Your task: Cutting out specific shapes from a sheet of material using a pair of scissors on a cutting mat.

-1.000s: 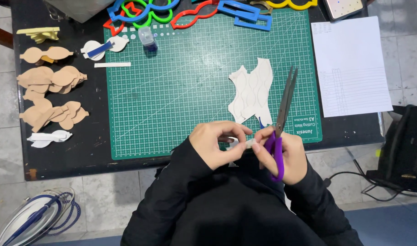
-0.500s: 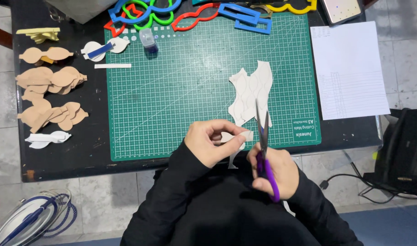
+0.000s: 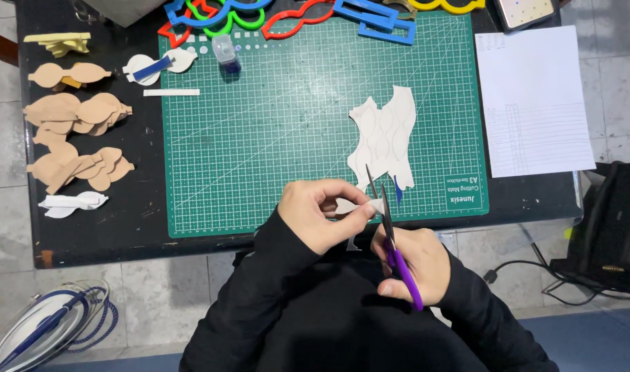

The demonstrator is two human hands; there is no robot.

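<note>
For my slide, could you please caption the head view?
Left hand holds a small white piece while right hand cuts it with purple-handled scissors above a green cutting mat.

A black rectangular table (image 3: 115,227) carries a green gridded cutting mat (image 3: 260,138), which lies just ahead of the fingers (image 3: 342,196). Far to their left, on the bare tabletop, sit piles of tan bow-shaped cut-outs (image 3: 74,138), a white bow-shaped cut-out (image 3: 70,203) and a small yellow paper stack (image 3: 57,43). To their right, beyond the mat, lies a white lined sheet of paper (image 3: 532,103), well apart from them
</note>
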